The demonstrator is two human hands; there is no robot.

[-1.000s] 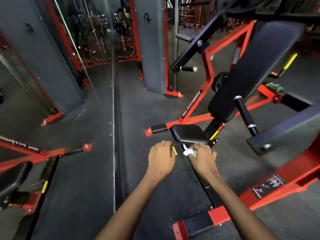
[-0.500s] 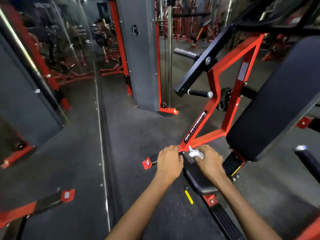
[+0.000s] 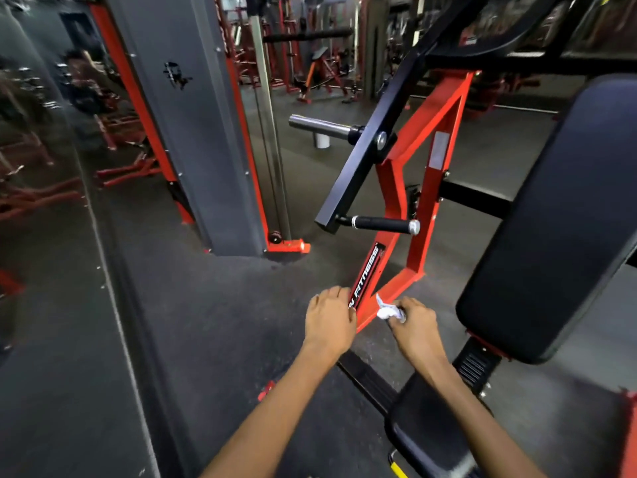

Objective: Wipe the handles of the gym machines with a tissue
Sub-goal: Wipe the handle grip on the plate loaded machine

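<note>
White, crumpled tissue [image 3: 388, 311] sits pinched in the curled fingers of the right hand [image 3: 415, 327], held out in front of the lower end of the red frame [image 3: 396, 188]; whether it touches the paint cannot be told. The left hand [image 3: 329, 320] hangs beside it with fingers loosely bent, holding nothing, its fingertips against or just before the branded strip on the frame.

No handle is being wiped at this point, so the step in hand looks like the approach to one. The nearest candidate is the black handle [image 3: 379, 223] with a silver end cap, sticking out sideways from the foot of the black lever arm [image 3: 362, 153], above and beyond both hands. The next move probably calls for lifting the tissue to that grip, wrapping it round and running it along the length.

Dark padded backrest [image 3: 551, 215] fills the right side, with the seat [image 3: 434, 432] below it at the bottom edge. Underfoot is dark rubber floor [image 3: 206, 322]. A grey column [image 3: 193, 125] edged in red stands behind, a mirror [image 3: 41, 150] lines the left wall, and more red machines crowd the far end of the room.
</note>
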